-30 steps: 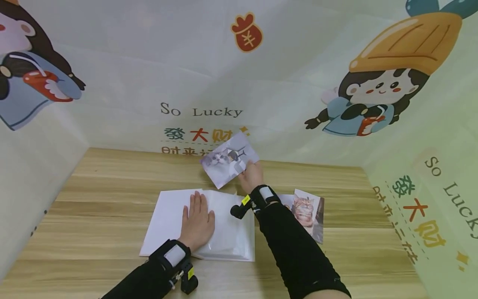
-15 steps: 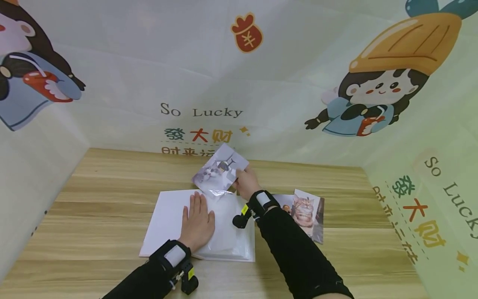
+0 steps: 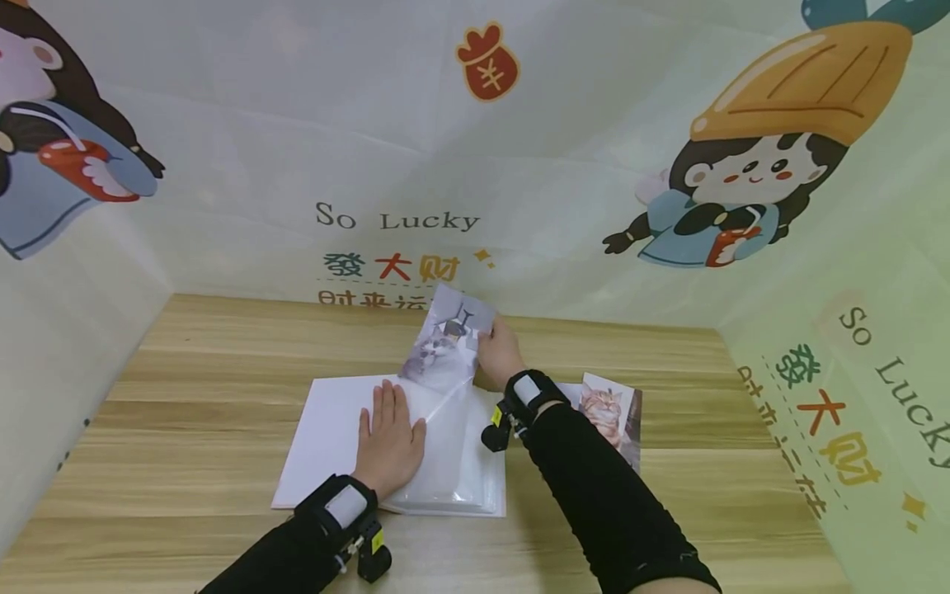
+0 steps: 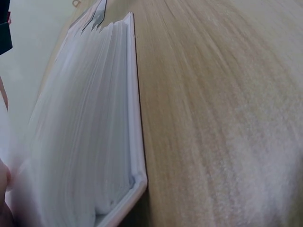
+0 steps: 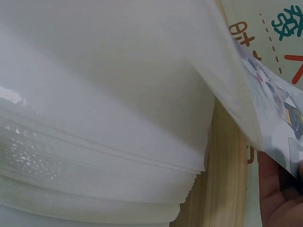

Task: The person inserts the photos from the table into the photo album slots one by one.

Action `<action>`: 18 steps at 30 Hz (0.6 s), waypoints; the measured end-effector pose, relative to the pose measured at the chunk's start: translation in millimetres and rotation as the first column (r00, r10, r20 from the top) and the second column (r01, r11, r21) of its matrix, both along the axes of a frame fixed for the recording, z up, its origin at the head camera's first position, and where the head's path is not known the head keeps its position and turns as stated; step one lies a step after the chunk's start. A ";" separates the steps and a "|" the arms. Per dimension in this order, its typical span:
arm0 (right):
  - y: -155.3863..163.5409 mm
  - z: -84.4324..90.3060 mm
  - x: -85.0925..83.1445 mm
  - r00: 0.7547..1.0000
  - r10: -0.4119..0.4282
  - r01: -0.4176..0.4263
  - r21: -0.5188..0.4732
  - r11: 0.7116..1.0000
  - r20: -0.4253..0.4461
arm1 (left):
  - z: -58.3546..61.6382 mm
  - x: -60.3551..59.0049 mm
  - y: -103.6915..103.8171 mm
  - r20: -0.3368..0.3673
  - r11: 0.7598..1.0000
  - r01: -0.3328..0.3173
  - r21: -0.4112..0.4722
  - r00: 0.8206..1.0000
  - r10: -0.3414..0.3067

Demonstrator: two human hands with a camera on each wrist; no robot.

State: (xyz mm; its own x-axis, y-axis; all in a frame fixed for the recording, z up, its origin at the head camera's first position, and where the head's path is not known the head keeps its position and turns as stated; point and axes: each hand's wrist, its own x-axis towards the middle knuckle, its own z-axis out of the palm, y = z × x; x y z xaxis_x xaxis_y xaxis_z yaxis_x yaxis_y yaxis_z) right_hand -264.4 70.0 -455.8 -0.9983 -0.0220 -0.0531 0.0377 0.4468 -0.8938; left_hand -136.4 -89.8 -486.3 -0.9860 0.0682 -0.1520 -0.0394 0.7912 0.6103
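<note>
A photo album lies spread on the wooden table, its right side a stack of clear plastic sleeves. My left hand rests flat on it near the fold, fingers straight. Between thumb and fingers my right hand pinches the right edge of a cat photo. The photo's lower end meets the top sleeve's far edge, where the plastic is lifted and creased; how far it lies inside, I cannot tell. In the right wrist view the photo touches the raised sleeve.
Several loose photos, the top one with a cat, lie right of the album, partly behind my right forearm. A printed sheet stands as walls behind and at both sides of the table.
The cat photo has come down to the album's far edge and turned more upright. The top sleeve's corner has lifted with it. My left hand stays in place.
</note>
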 end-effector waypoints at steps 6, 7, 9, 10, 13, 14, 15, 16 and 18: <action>1.0 8.1 -0.3 0.998 0.050 -0.047 0.114 0.992 -0.023 | -1.7 -0.3 0.2 -0.002 1.000 -0.005 0.000 1.000 0.005; 1.3 8.6 -0.5 0.998 0.054 -0.050 0.137 0.989 -0.031 | -1.9 -0.3 0.3 -0.006 1.000 -0.008 0.002 1.000 0.008; 1.6 10.0 -0.4 0.997 0.063 -0.054 0.175 0.983 -0.047 | -2.3 -0.5 0.3 -0.009 1.000 -0.011 -0.001 1.000 0.011; 1.6 10.4 -0.3 0.996 0.066 -0.055 0.192 0.980 -0.054 | -2.1 -0.5 0.2 -0.008 1.000 -0.012 -0.002 1.000 0.012; 0.1 11.1 -0.1 0.996 0.064 -0.051 0.203 0.978 -0.056 | 0.3 0.0 0.3 -0.003 1.000 -0.016 0.007 1.000 0.017; -0.4 10.6 -0.2 0.996 0.067 -0.053 0.211 0.976 -0.059 | 1.5 0.2 0.4 0.002 1.000 -0.017 0.014 1.000 0.017; -1.1 9.9 -0.5 0.996 0.072 -0.058 0.213 0.975 -0.057 | 2.6 0.4 0.5 0.006 1.000 -0.017 0.020 1.000 0.017; -1.9 9.3 -0.8 0.996 0.077 -0.064 0.214 0.975 -0.054 | 3.5 0.5 0.6 0.010 1.000 -0.017 0.025 1.000 0.017; -3.3 8.3 -1.8 0.994 0.092 -0.077 0.217 0.973 -0.059 | 5.2 0.5 0.9 0.016 0.999 -0.015 0.031 1.000 0.014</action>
